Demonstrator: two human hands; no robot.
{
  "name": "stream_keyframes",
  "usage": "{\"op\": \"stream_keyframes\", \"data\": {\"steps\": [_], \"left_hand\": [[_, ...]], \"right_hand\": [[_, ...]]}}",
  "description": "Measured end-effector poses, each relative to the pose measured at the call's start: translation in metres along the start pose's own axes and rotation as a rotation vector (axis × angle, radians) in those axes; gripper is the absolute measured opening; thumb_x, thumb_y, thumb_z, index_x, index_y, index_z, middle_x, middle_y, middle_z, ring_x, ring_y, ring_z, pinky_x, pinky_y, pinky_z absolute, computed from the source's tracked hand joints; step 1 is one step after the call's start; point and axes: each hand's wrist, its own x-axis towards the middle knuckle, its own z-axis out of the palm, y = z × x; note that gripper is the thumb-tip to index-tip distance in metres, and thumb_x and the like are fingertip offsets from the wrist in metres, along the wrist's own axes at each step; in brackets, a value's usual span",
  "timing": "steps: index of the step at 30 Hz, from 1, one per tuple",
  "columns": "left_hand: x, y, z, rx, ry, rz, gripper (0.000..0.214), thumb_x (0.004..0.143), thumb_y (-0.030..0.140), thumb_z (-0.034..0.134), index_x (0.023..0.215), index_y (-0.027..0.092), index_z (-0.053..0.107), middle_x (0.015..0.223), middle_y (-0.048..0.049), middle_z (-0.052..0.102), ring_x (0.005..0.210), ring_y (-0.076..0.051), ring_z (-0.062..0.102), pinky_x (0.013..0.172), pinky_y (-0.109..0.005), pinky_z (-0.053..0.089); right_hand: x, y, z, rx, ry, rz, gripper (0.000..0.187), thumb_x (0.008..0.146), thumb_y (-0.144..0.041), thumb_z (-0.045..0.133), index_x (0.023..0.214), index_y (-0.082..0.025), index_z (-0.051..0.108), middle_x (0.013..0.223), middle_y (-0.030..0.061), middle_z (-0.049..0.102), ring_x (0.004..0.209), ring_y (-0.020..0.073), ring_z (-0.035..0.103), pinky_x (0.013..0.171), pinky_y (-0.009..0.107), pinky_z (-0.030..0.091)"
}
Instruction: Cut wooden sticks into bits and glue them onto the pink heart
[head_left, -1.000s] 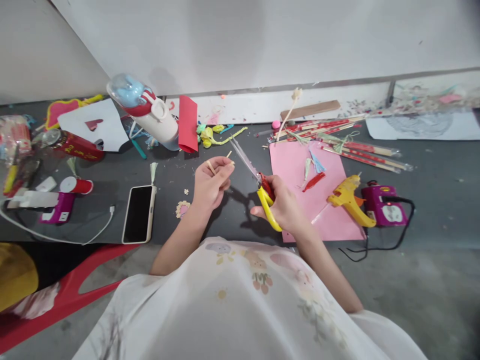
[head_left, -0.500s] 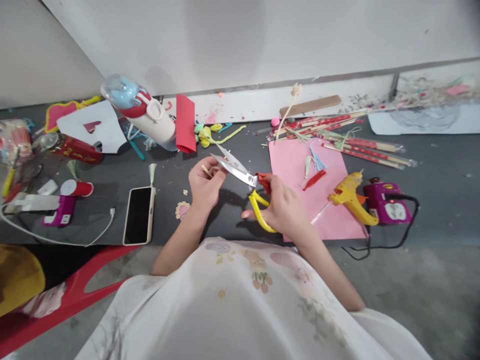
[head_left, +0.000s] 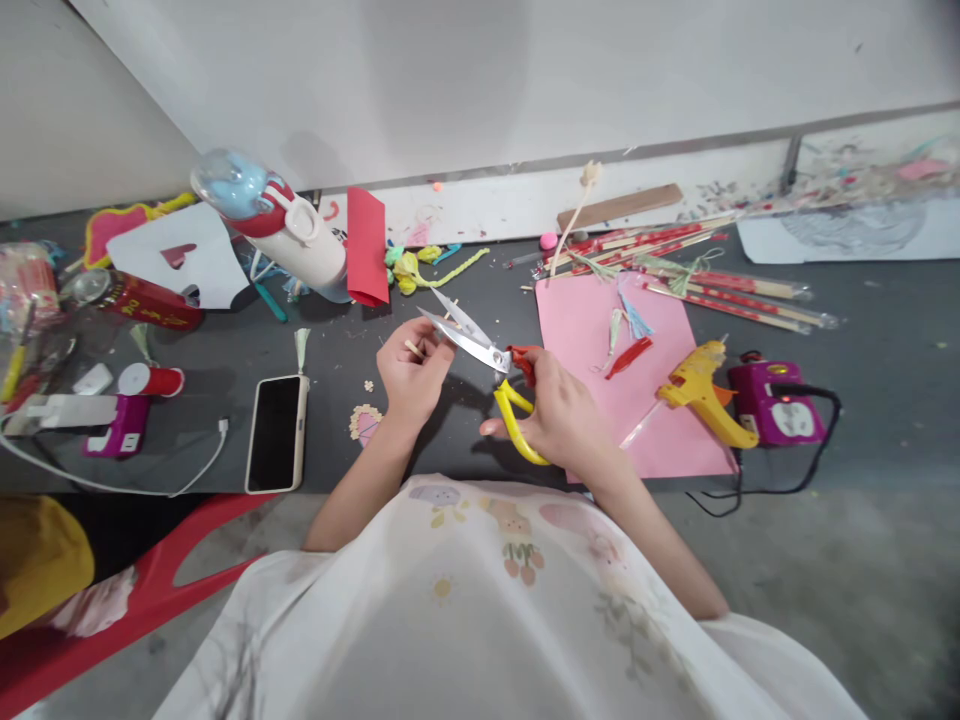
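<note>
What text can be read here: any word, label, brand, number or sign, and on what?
Nothing legible enough to quote.
Red can: yellow characters, too blurred.
Purple box by the yellow glue gun: white label, marks too small.
Purple adaptor: marks too small.
Scissors: no readable lettering.
Shirt: printed pictures; no readable words.

The scissors [head_left: 493, 358] look shiny metal and smooth plastic, the stick [head_left: 413, 349] wooden.

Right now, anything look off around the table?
The glue gun lies on its side, partly on the pink paper, rather than standing up. Behind, the white ledge looks smeared with pink and littered with bits.
</note>
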Motion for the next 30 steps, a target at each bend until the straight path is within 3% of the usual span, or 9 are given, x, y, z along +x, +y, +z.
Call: {"op": "stream_keyframes", "data": {"steps": [15,24,30], "left_hand": [[-0.0017,0.0054,0.0048,0.044,0.028,-0.071,0.012,0.067,0.022,0.073,0.075,0.017,0.067,0.052,0.0076,0.045,0.046,-0.003,0.035,0.044,-0.017,0.027],[-0.0007,0.0026,0.0020,0.007,-0.035,-0.029,0.013,0.072,0.028,0.071,0.078,0.018,0.068,0.060,0.0040,0.056,0.051,-0.004,0.044,0.049,-0.016,0.035],[-0.0011,-0.0029,0.0009,-0.093,-0.083,-0.101,0.018,0.072,0.034,0.071,0.079,0.019,0.066,0.059,0.0043,0.053,0.047,-0.004,0.042,0.046,-0.016,0.035]], "right_hand": [[0.0010,0.0011,0.0035,0.031,-0.053,0.061,0.074,0.075,-0.072,0.054,0.119,-0.013,0.047,0.098,0.0182,0.067,0.090,0.0323,0.066,0.072,0.042,0.052],[0.0007,0.0018,0.0039,0.005,-0.040,0.044,0.079,0.072,-0.074,0.054,0.117,-0.009,0.049,0.098,0.0201,0.066,0.091,0.0330,0.066,0.075,0.043,0.052],[-0.0008,0.0029,0.0033,0.010,-0.043,0.026,0.077,0.073,-0.074,0.054,0.118,-0.012,0.047,0.100,0.0196,0.065,0.092,0.0331,0.065,0.074,0.043,0.052]]}}
